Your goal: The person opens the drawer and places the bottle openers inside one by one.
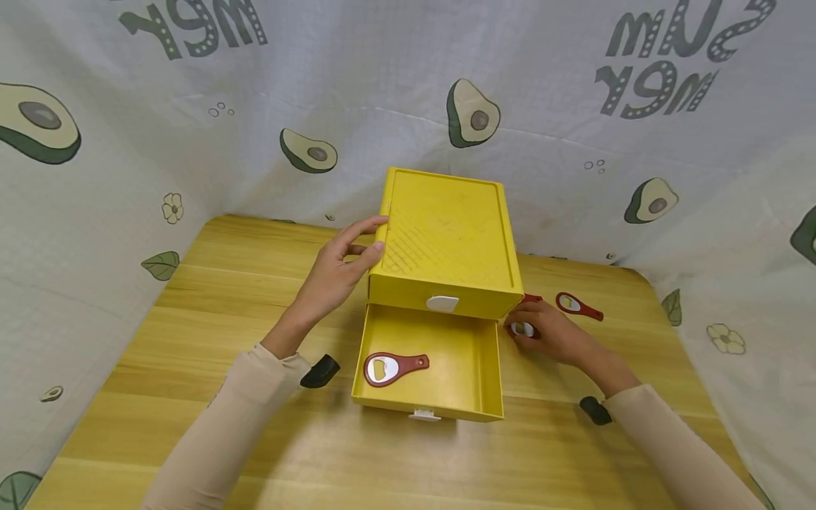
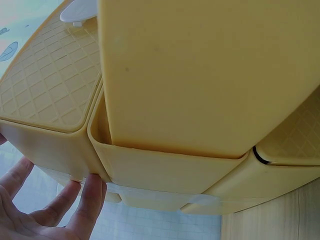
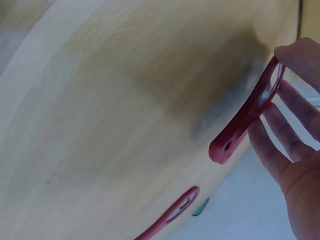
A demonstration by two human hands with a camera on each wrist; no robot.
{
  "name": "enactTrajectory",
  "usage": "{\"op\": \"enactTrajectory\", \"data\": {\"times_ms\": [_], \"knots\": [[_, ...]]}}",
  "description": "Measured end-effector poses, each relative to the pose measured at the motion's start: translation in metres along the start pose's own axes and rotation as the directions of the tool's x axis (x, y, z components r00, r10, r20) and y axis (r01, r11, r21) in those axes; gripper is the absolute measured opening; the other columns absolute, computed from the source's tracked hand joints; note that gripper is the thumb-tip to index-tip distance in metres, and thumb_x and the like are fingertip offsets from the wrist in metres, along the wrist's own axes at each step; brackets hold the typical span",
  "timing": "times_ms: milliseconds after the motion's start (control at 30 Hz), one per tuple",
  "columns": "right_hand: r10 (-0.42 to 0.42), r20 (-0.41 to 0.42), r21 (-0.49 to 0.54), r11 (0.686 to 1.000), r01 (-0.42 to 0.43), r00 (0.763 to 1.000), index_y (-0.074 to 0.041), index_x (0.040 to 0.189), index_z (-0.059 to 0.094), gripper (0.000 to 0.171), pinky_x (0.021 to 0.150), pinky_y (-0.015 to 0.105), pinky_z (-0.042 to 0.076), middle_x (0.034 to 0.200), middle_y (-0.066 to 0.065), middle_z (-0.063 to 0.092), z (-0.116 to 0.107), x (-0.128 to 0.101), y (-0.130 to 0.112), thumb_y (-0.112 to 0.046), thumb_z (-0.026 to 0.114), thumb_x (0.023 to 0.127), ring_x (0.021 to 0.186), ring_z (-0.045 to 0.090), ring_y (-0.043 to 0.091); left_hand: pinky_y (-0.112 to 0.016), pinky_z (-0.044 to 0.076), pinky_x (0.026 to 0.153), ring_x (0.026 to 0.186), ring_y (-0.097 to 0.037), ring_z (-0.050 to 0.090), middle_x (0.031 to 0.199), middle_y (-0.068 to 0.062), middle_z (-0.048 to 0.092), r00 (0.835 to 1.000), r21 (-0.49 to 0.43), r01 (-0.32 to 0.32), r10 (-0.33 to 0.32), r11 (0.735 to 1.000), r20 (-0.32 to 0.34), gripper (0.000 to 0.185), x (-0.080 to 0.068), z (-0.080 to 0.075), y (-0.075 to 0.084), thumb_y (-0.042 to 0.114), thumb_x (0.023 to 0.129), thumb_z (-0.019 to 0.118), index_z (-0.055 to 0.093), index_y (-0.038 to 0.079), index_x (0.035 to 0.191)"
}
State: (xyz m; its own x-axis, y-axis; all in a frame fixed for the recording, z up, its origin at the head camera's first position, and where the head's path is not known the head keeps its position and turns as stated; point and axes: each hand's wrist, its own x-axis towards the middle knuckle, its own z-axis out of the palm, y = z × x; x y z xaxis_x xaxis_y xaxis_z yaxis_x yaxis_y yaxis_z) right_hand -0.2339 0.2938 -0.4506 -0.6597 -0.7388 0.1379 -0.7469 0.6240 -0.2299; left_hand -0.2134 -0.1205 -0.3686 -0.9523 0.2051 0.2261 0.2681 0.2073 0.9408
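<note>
The right hand [image 1: 551, 336] pinches a red bottle opener [image 3: 245, 122] just right of the yellow drawer box [image 1: 446, 241], mid-table. Keep that pinch firm while lifting (the handle hangs free). The left hand [image 1: 334, 273], fingers straight, steadies the box; the open drawer [image 1: 462, 354] holds another opener [image 1: 392, 368].

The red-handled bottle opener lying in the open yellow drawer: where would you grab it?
Probably by its narrow red handle, from above: the red-handled bottle opener lies flat in the open yellow plastic drawer, handle pointing right into bare floor, walls blocking sideways approaches.
</note>
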Motion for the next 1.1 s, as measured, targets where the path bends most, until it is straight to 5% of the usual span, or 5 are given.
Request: {"op": "enactTrajectory", "data": {"times_ms": [300, 1100], "knots": [[0.026, 0.001, -0.034, 0.999, -0.026, 1.000, -0.004, 0.109, 0.074, 0.029, 0.087, 0.053, 0.052, 0.112, 0.013, 0.068, -0.016, 0.000, -0.022, 0.000, 0.079, 0.081, 0.104, 0.062, 0.033, -0.054, 0.051, 0.090, 0.116, -0.029, 0.058, 0.144, -0.005, 0.050, 1.000, -0.006, 0.004, -0.004, 1.000, 0.004, 0.043, 0.000, -0.001, 0.000, 0.036, 0.102, 0.056, 0.052, 0.033, 0.145], [0.007, -0.091, -0.058, 0.998, -0.013, 0.996, -0.008, 0.105, 0.074, 0.027, 0.070, 0.030, 0.054, 0.115, 0.009, 0.066, -0.051, -0.003, -0.065, -0.002, 0.080, 0.079, 0.096, 0.051, 0.018, -0.045, 0.051, 0.087, 0.115, -0.029, 0.057, 0.144, -0.005, 0.050, 1.000, -0.004, -0.002, 0.002, 1.000, 0.006, 0.044, -0.001, -0.001, 0.000, 0.035, 0.102, 0.056, 0.052, 0.032, 0.145]]}}
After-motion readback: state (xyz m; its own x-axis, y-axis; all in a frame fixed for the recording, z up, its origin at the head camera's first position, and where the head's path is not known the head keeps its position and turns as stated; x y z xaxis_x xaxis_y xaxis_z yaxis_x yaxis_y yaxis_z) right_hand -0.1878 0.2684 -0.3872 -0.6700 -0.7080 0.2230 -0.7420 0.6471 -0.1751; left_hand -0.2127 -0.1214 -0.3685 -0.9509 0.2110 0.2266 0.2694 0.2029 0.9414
